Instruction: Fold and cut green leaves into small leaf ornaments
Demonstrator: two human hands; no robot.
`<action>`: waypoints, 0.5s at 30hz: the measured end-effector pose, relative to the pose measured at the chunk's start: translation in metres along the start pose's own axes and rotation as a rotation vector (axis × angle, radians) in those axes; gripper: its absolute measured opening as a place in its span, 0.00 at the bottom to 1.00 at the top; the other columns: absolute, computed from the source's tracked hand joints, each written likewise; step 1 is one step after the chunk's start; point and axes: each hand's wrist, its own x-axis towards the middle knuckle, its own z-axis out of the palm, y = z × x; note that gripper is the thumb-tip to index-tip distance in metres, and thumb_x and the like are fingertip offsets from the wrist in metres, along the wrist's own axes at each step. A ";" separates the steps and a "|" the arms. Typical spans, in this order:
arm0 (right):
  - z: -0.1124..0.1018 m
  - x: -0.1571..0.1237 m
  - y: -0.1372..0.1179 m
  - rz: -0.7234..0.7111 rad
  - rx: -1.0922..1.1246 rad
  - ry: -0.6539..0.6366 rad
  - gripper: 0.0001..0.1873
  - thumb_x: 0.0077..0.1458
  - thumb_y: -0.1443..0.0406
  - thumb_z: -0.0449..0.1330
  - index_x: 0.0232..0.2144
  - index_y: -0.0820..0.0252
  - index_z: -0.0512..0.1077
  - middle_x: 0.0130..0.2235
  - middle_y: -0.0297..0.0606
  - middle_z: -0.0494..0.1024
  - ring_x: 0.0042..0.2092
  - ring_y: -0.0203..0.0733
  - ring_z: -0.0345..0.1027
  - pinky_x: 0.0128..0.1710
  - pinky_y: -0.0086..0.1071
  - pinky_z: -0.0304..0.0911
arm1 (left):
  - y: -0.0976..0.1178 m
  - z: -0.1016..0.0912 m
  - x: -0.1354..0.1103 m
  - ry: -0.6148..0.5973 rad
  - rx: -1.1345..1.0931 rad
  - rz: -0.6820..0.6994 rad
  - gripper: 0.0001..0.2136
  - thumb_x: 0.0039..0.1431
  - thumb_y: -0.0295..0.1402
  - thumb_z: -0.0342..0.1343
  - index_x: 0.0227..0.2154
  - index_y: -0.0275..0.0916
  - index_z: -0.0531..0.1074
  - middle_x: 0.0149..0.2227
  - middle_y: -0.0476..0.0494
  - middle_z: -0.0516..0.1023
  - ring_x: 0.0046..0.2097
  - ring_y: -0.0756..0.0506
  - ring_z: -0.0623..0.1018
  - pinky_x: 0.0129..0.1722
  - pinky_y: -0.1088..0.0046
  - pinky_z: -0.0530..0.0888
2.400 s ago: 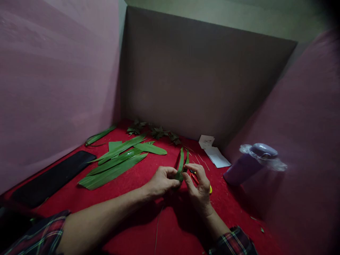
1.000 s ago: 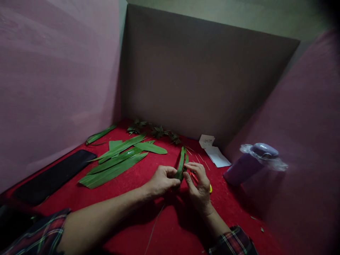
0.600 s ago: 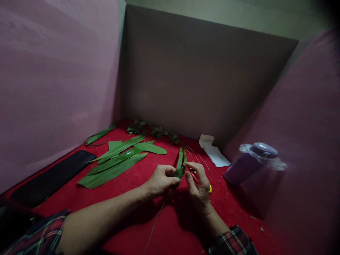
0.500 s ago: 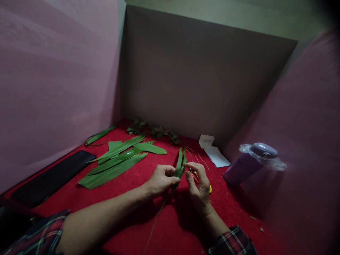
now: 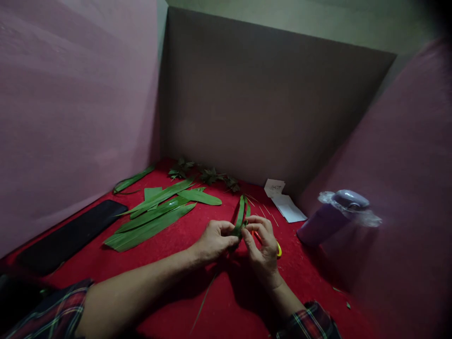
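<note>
Both hands pinch a narrow leaf strip [image 5: 240, 213] just above the red desk [image 5: 165, 268].

The leaf strip is folded double, with its two green ends rising up and away from the fingers, and its lower part is caught between the two hands. The left hand [image 5: 215, 241] is curled nearly closed, thumb and fingertips nipping the strip from the left. The right hand [image 5: 263, 246] meets it from the right, its fingers bent in and gripping the same spot. A thin stem [image 5: 203, 306] trails down from the hands toward the near edge. Scissors [image 5: 278, 249] with a yellow handle lie under the right hand. A pile of long leaves [image 5: 151, 219] rests to the left and a black phone [image 5: 70, 235] lies beyond it. White paper [image 5: 287, 205] and a purple cup [image 5: 326, 221] stand to the right.
</note>
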 end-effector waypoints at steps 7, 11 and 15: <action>0.000 0.001 -0.004 0.007 0.011 0.001 0.02 0.53 0.68 0.56 0.28 0.59 0.66 0.38 0.40 0.68 0.43 0.45 0.62 0.43 0.43 0.59 | -0.003 0.000 0.000 -0.004 0.009 0.022 0.06 0.43 0.31 0.58 0.23 0.32 0.69 0.18 0.51 0.68 0.20 0.54 0.65 0.23 0.78 0.63; -0.001 0.000 -0.004 0.020 0.032 -0.008 0.03 0.53 0.68 0.55 0.27 0.59 0.65 0.39 0.40 0.67 0.43 0.45 0.62 0.44 0.43 0.59 | -0.001 0.001 0.000 0.005 -0.006 0.009 0.05 0.41 0.30 0.57 0.22 0.32 0.69 0.18 0.51 0.68 0.20 0.54 0.66 0.23 0.77 0.63; 0.000 0.000 -0.003 0.028 0.055 -0.024 0.04 0.54 0.68 0.54 0.27 0.59 0.64 0.40 0.41 0.67 0.44 0.46 0.61 0.44 0.43 0.57 | 0.003 0.001 -0.001 0.004 -0.024 0.003 0.05 0.41 0.29 0.57 0.22 0.32 0.70 0.18 0.51 0.68 0.21 0.54 0.66 0.24 0.77 0.63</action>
